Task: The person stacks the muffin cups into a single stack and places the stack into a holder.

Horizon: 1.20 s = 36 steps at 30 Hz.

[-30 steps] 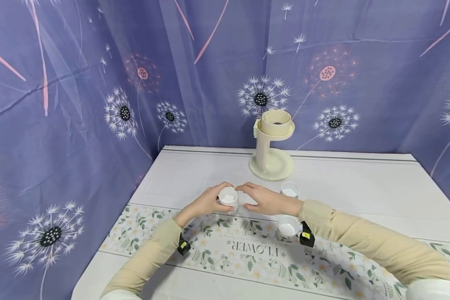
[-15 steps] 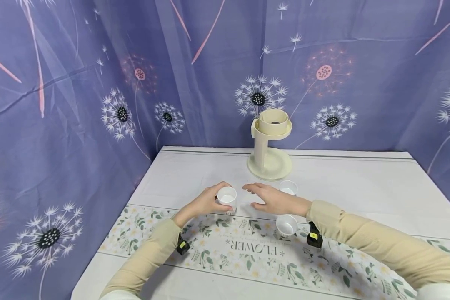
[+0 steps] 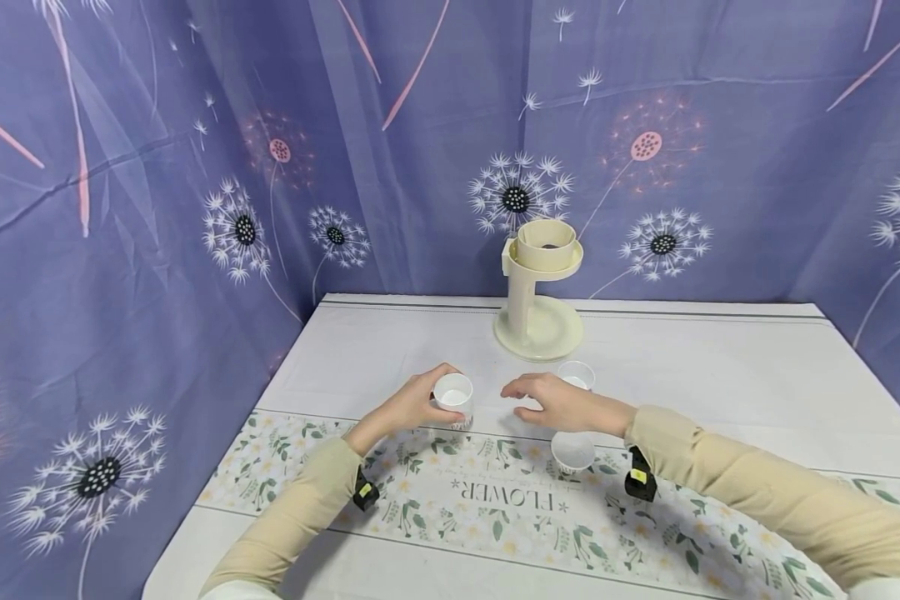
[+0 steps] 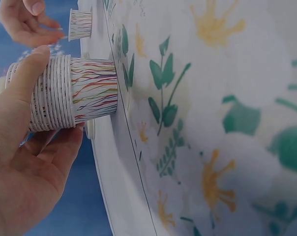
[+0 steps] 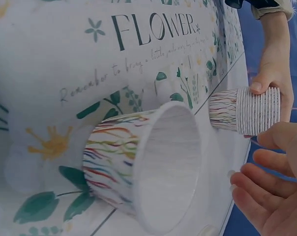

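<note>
My left hand (image 3: 411, 403) grips a stack of paper cups (image 4: 52, 93) with colourful wavy lines, thumb on one side and fingers on the other. In the head view the stack is upright, its white mouth facing up. To the right of it my right hand (image 3: 562, 404) hovers with loosely bent fingers and nothing between them. A single paper cup (image 5: 114, 167) stands mouth up below that hand, on the near side. Another single cup (image 3: 577, 374) stands just beyond the right hand, which partly hides it.
Behind the cups stands a cream-coloured stand (image 3: 521, 308) with a round base and a ring-shaped holder on top. A white tablecloth (image 3: 390, 333) with a floral band covers the table. Purple dandelion curtains (image 3: 420, 208) hang behind and at the left.
My right hand has drawn away to the right from the stack of paper cups, leaving a wider gap. The left hand keeps its grip almost in place.
</note>
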Each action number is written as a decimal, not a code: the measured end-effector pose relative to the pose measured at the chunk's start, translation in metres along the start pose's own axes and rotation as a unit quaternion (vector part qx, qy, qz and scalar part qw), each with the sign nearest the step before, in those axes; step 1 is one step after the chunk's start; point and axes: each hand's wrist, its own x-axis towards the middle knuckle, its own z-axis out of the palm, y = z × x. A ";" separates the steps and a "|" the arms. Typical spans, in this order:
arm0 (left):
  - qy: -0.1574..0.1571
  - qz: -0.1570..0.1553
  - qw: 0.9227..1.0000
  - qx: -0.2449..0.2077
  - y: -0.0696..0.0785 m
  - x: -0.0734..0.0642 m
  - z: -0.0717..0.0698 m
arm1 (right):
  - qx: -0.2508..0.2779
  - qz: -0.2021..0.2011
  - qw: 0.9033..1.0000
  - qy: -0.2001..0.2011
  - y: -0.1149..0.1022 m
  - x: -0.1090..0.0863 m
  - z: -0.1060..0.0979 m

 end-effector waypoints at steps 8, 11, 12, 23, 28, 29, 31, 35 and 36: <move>0.004 -0.003 1.000 -0.008 0.002 0.000 0.001 | 0.032 -0.008 0.999 0.035 0.006 -0.010 0.002; 0.008 -0.003 1.000 -0.007 0.001 0.000 0.002 | 0.050 0.002 0.998 0.041 0.011 -0.016 0.003; 0.009 -0.002 1.000 -0.006 0.000 0.000 0.002 | 0.055 0.006 0.998 0.043 0.012 -0.018 0.004; 0.009 0.002 1.000 -0.010 0.001 -0.001 0.002 | 0.093 0.008 0.995 0.040 0.026 -0.037 0.006; 0.005 0.001 1.000 -0.010 0.002 -0.001 0.002 | 0.101 0.013 0.994 0.028 0.028 -0.045 0.007; 0.006 0.001 1.000 -0.011 0.002 -0.001 0.001 | 0.102 0.013 0.994 0.026 0.029 -0.046 0.007; 0.007 0.002 1.000 -0.012 0.002 -0.001 0.001 | 0.107 0.010 0.994 0.023 0.030 -0.048 0.007; 0.010 -0.002 1.000 -0.015 0.002 -0.002 0.002 | 0.115 0.002 0.993 0.010 0.031 -0.052 0.007; 0.010 -0.003 1.000 -0.015 0.002 -0.002 0.002 | 0.118 0.002 0.993 0.004 0.031 -0.053 0.007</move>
